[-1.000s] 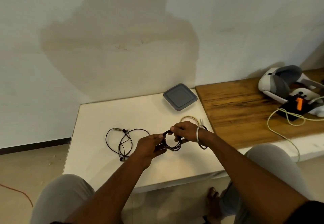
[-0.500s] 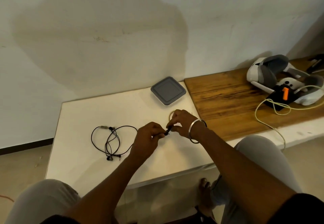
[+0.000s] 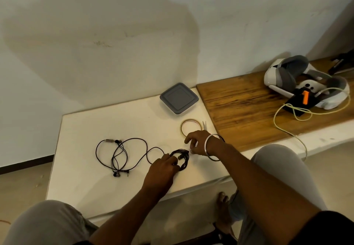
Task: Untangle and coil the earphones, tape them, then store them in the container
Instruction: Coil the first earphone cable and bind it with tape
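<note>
Coiled earphones (image 3: 182, 158) are pinned on the worktop (image 3: 86, 129) by the left hand (image 3: 164, 168), its fingers curled round the loops, probably so the loops cannot spring apart. The right hand (image 3: 199, 143) is poised just beside the tape roll (image 3: 191, 128), fingers loosely curled, nothing seen held. The container (image 3: 179, 98) is lidded, behind.

Left hand (image 3: 164, 166): holds the coil (image 3: 183, 158) on the table (image 3: 95, 122).
Right hand (image 3: 199, 143): between coil and tape (image 3: 191, 127).
Box (image 3: 179, 98): lid on.

White table (image 3: 134, 122), loose earphones (image 3: 117, 149), coiled earphones (image 3: 184, 160), grey container (image 3: 179, 98) (lid on), tape roll (image 3: 181, 128), perhaps scissors (image 3: 204, 125)
</note>
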